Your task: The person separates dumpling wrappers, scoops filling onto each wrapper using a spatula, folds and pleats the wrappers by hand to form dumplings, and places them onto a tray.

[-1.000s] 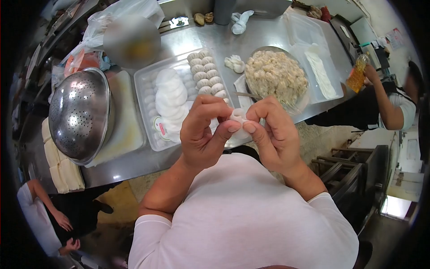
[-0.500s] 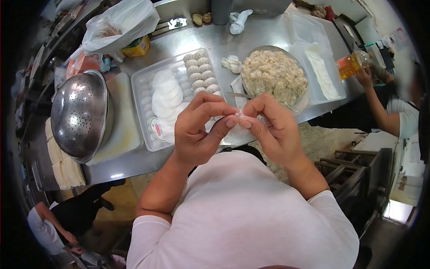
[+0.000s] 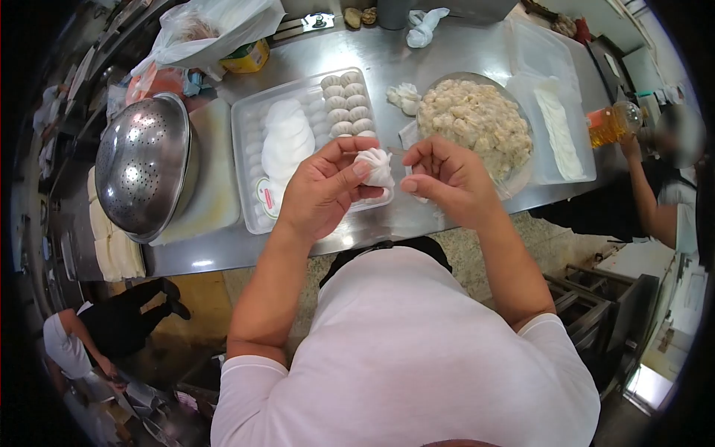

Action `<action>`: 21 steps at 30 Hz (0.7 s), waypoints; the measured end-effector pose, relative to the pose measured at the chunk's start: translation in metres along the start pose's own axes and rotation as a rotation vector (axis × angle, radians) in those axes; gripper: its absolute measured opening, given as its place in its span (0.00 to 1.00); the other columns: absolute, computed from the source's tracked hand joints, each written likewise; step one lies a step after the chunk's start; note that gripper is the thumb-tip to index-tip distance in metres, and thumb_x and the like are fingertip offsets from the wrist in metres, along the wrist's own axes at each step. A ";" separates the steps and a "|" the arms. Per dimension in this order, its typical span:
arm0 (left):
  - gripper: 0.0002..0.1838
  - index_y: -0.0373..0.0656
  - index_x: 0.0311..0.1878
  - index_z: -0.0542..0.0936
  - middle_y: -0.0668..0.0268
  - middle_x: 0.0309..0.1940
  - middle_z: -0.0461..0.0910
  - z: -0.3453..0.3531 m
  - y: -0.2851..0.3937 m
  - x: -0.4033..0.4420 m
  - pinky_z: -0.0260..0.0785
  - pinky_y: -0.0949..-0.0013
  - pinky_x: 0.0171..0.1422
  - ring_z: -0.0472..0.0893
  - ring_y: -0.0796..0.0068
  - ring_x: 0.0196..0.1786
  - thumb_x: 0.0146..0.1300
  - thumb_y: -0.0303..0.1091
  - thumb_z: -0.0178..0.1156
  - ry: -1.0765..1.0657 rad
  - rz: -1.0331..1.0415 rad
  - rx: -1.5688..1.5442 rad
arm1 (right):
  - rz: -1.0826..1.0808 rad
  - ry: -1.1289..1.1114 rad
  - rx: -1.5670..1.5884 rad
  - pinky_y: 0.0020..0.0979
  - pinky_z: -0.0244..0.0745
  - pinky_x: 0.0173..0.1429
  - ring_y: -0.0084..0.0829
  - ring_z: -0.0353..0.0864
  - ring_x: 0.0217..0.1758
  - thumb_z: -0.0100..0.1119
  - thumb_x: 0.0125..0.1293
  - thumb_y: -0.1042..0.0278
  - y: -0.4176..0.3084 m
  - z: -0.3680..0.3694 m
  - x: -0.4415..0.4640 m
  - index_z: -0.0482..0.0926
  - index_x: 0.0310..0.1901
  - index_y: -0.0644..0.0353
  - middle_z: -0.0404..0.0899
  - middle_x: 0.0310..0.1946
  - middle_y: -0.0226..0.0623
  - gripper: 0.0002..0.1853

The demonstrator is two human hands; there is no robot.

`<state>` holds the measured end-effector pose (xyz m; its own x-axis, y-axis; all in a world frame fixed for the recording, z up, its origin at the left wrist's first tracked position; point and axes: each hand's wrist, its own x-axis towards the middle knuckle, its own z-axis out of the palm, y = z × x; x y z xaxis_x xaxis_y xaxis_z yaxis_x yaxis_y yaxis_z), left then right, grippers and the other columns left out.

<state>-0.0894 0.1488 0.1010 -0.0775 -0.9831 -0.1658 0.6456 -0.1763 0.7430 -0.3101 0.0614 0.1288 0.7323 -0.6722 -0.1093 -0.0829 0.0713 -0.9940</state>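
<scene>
A white pleated dumpling [image 3: 376,168] is held between the thumb and fingers of my left hand [image 3: 331,182], its gathered folds turned to the right. My right hand [image 3: 450,181] is just beside it, thumb and forefinger apart, with nothing visible between them. Behind my left hand lies a clear plastic tray [image 3: 240,149] with rows of finished dumplings [image 3: 346,103] and a fanned pile of round white wrappers [image 3: 289,141]. Beyond my right hand stands a wide bowl of chunky pale filling [image 3: 477,123]. A thin metal blade [image 3: 397,151] shows partly between my hands.
To the left, an upturned steel colander [image 3: 145,167] rests by a cutting board [image 3: 214,167]. A crumpled white cloth [image 3: 404,97] lies near the bowl. At right are a plastic container [image 3: 577,141] and a person's hand at an oil bottle [image 3: 614,123]. Another person [image 3: 89,335] stands lower left.
My hands were pinched together at the dumpling's top. Now they have parted: the right hand has let go, and the left has turned the dumpling so its pleats show.
</scene>
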 end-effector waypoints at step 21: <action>0.21 0.33 0.57 0.80 0.64 0.44 0.84 -0.051 -0.018 -0.016 0.80 0.73 0.52 0.83 0.78 0.46 0.61 0.24 0.74 0.259 0.135 0.474 | 0.036 0.244 -0.134 0.34 0.70 0.37 0.28 0.71 0.29 0.51 0.82 0.56 0.063 0.073 0.019 0.76 0.40 0.65 0.77 0.27 0.39 0.19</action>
<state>-0.0610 0.1703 0.0568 0.2099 -0.9648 -0.1583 0.2194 -0.1113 0.9693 -0.2519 0.1069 0.0638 0.5444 -0.8296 -0.1240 -0.2064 0.0108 -0.9784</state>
